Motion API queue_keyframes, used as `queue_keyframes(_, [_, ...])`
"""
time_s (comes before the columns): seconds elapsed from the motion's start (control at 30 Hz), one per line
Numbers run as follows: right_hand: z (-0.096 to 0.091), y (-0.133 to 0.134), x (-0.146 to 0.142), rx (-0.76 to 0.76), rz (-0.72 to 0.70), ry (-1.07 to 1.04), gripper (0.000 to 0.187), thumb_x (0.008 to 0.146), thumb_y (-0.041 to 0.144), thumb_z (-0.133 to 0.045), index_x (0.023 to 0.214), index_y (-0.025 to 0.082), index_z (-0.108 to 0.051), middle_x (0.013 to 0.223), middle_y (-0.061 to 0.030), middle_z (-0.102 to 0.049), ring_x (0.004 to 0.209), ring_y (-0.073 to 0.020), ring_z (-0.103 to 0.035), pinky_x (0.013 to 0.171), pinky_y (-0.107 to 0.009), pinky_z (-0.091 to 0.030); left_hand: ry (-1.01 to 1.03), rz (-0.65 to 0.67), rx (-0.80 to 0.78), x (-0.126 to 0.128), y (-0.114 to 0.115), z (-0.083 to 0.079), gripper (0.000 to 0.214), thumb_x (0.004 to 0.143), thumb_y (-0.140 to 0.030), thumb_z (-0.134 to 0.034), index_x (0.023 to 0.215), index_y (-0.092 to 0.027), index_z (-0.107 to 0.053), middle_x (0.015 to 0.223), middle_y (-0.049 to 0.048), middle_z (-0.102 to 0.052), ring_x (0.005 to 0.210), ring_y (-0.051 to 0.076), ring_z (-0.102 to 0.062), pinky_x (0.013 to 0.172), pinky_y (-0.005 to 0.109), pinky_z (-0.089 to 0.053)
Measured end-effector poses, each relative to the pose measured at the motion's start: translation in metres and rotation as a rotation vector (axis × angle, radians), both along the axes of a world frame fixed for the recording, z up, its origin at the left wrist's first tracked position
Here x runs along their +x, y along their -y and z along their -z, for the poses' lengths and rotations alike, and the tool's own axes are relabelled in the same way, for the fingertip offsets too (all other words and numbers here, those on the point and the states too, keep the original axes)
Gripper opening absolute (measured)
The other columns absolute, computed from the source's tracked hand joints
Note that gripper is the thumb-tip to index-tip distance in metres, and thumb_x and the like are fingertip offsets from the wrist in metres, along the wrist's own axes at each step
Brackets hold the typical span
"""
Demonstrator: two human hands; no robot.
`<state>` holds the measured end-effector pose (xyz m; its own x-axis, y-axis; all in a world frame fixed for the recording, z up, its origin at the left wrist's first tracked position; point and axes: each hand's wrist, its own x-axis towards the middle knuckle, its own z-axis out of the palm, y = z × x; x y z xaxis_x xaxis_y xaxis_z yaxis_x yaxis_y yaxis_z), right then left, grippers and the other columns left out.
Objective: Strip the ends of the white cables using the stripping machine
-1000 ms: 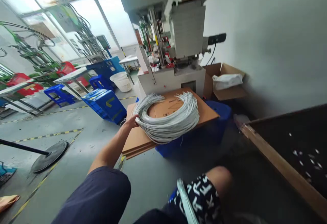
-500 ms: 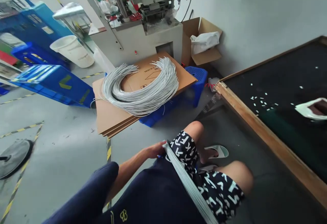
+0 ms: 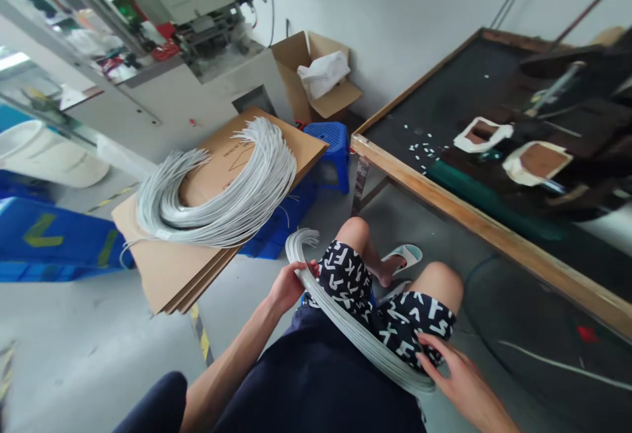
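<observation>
A curved bundle of thin grey wires (image 3: 345,321) lies across my lap, its near-left end bending up past my knee. My left hand (image 3: 290,285) is closed around it close to that end. Over my right thigh, my right hand (image 3: 457,377) has thumb and fingers apart beside the bundle's other end, holding nothing. A larger coil of the same grey wires (image 3: 222,219) rests in an open loop on stacked flat cardboard (image 3: 162,272) to the left.
A wood-edged black table (image 3: 444,206) on the right carries small white bits and two white-rimmed pieces. Behind the cardboard stand a machine (image 3: 197,101), an open carton (image 3: 289,58) and a blue stool (image 3: 328,137). A blue crate (image 3: 64,232) is at far left.
My view has turned right, bringing more of the table in. My right hand has come into view at lower right. The held bundle's left end now shows beyond my left hand.
</observation>
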<state>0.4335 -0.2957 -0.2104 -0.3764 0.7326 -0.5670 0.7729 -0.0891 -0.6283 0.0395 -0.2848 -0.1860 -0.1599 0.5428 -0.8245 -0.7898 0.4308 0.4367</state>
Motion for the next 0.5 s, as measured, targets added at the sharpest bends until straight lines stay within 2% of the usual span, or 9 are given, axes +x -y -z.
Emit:
queue_keyframes(0.1, [-0.029,-0.006,-0.065,-0.081,-0.067,-0.163,0.060,0.091,0.053,-0.052,0.134,0.012,-0.059,0.140,-0.0191,-0.065,0.131,-0.0320,-0.060,0.114,-0.048,-0.042,0.106,-0.007,0.172,0.012,-0.010,-0.026,0.005,0.079,-0.018,-0.066,0.078,-0.013,-0.064,0.064,-0.0010,-0.058,0.060,0.012,-0.060,0.067,0.027,-0.056])
queue_keyframes(0.13, [-0.037,-0.007,-0.088,-0.088,-0.077,-0.215,0.058,0.089,0.049,-0.057,0.135,0.013,-0.059,0.139,-0.0166,-0.066,0.129,-0.0291,-0.061,0.115,-0.044,-0.042,0.135,-0.007,0.218,0.015,-0.013,-0.032,0.006,0.078,-0.019,-0.066,0.078,-0.014,-0.063,0.059,-0.0044,-0.051,0.054,0.010,-0.055,0.063,0.025,-0.054])
queue_keyframes(0.2, [-0.048,-0.006,-0.128,-0.096,-0.105,-0.302,0.056,0.083,0.049,-0.068,0.131,0.021,-0.063,0.128,-0.0077,-0.073,0.118,-0.0233,-0.067,0.105,-0.033,-0.048,0.177,0.004,0.284,0.020,-0.018,-0.044,0.011,0.077,-0.020,-0.068,0.075,-0.015,-0.058,0.054,-0.0092,-0.039,0.045,0.006,-0.044,0.055,0.021,-0.050])
queue_keyframes(0.27, [-0.049,-0.003,-0.152,-0.123,-0.155,-0.357,0.043,0.078,0.053,-0.072,0.110,0.024,-0.070,0.099,-0.0014,-0.080,0.089,-0.0198,-0.072,0.082,-0.027,-0.052,0.207,0.032,0.333,0.020,-0.020,-0.053,0.020,0.076,-0.020,-0.071,0.070,-0.017,-0.053,0.052,-0.0113,-0.031,0.041,0.004,-0.037,0.048,0.018,-0.045])
queue_keyframes(0.37, [-0.036,0.003,-0.150,-0.157,-0.165,-0.337,0.026,0.071,0.047,-0.073,0.077,0.023,-0.066,0.071,0.0015,-0.073,0.065,-0.0162,-0.063,0.061,-0.025,-0.042,0.237,0.116,0.425,0.014,-0.020,-0.066,0.032,0.076,-0.018,-0.074,0.063,-0.019,-0.045,0.048,-0.0132,-0.020,0.037,0.004,-0.026,0.043,0.017,-0.042])
queue_keyframes(0.5, [-0.019,0.023,-0.105,-0.141,-0.081,-0.215,0.018,0.067,0.029,-0.065,0.057,0.021,-0.053,0.057,0.0026,-0.060,0.059,-0.0137,-0.054,0.059,-0.027,-0.032,0.196,0.245,0.529,0.011,-0.025,-0.083,0.038,0.077,-0.016,-0.075,0.060,-0.022,-0.041,0.044,-0.0140,-0.011,0.036,0.006,-0.012,0.040,0.018,-0.043])
